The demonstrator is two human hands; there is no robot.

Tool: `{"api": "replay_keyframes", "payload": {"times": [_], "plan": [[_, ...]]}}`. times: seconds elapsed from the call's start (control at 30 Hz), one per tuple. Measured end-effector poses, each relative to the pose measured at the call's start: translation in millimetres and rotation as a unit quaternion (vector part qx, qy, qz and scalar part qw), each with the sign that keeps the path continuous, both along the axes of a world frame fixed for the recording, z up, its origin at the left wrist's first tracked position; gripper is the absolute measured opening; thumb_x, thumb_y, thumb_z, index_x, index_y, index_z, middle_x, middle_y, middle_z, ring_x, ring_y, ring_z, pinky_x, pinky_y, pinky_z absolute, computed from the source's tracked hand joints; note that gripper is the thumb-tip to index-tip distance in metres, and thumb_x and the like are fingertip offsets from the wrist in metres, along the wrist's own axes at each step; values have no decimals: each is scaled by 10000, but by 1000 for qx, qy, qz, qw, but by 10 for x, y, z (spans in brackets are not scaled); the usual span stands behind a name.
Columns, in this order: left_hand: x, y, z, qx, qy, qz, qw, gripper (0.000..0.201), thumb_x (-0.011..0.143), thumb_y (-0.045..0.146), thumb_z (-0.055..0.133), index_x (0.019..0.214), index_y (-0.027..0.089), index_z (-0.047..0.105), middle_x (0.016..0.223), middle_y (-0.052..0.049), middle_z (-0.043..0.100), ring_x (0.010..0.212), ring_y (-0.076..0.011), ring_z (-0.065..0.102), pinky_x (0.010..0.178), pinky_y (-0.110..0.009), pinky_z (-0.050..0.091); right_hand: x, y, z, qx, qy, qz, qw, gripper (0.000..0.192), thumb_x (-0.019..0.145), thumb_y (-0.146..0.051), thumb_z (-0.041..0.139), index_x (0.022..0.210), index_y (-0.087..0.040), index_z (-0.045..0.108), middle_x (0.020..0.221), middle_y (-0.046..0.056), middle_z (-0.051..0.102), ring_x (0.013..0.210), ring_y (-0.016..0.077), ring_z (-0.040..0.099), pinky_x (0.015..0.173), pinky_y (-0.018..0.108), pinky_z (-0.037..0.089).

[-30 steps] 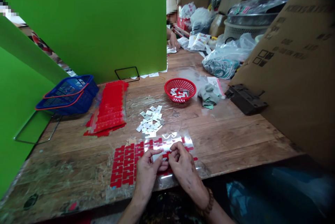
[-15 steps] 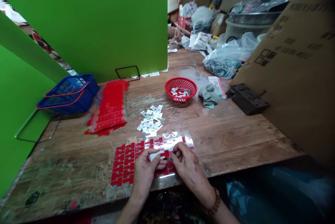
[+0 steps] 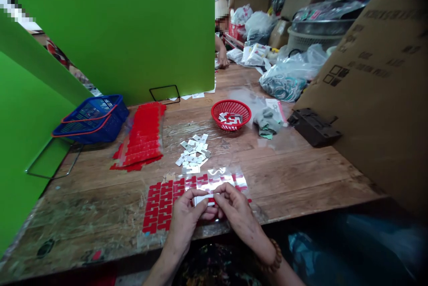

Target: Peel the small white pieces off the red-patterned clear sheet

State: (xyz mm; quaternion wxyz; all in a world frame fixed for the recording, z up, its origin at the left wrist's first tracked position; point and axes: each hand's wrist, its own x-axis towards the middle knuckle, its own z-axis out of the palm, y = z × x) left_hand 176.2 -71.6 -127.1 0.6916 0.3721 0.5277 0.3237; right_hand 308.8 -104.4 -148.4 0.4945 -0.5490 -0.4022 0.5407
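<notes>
Plate (image 3: 201,198), small + white, is held w/ both hands over the desk's (image 3: 301,179) front edge, approx. mid-length. L hand (image 3: 187,211) pinches its left end btwn thumb + fingers; R hand (image 3: 236,209) pinches its right end, fingertips close to L hand's. Red bit (image 3: 211,201) shows at the plate's right end, partly hidden by fingers, so can't tell exactly how it sits. Under + left of the hands, clear sheet w/ rows of red stickers (image 3: 164,206) lies along the front edge. Just beyond: loose pile of metal plates (image 3: 194,154). Farther toward the far edge, red basket (image 3: 230,105) w/ red + white pcs inside; grey cloth (image 3: 267,121) just right of it. Nr far-left corner: stack of red sheets (image 3: 143,134) beside blue basket (image 3: 115,125).
</notes>
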Motion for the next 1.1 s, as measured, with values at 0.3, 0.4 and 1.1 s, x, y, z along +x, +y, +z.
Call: {"api": "replay_keyframes", "payload": {"times": [0.3, 0.4, 1.1], "plan": [[35, -76, 110, -23, -35, -8, 999, 295, 679, 216, 700, 901, 103, 543, 626, -88, 704, 567, -166, 677, 545, -203, 534, 130, -183, 156, 10, 104, 35, 994, 166, 824, -266, 565, 953, -168, 531, 684, -31, 567, 620, 88, 546, 604, 202, 431], [62, -125, 211, -41, -65, -22, 997, 286, 676, 202, 709, 897, 106, 554, 655, -71, 696, 570, -141, 665, 548, -191, 533, 185, -294, 195, 6, 162, 30, 986, 318, 715, -232, 698, 986, -183, 539, 830, -5, 615, 732, 103, 582, 667, 206, 447], [162, -717, 469, 8, -124, -174, 977, 269, 799, 368, 578, 786, 100, 556, 657, -71, 659, 485, -89, 593, 456, -165, 469, 242, -984, 80, 109, 115, -73, 985, 228, 766, -320, 649, 963, -207, 632, 751, 9, 633, 646, 132, 555, 632, 239, 438]]}}
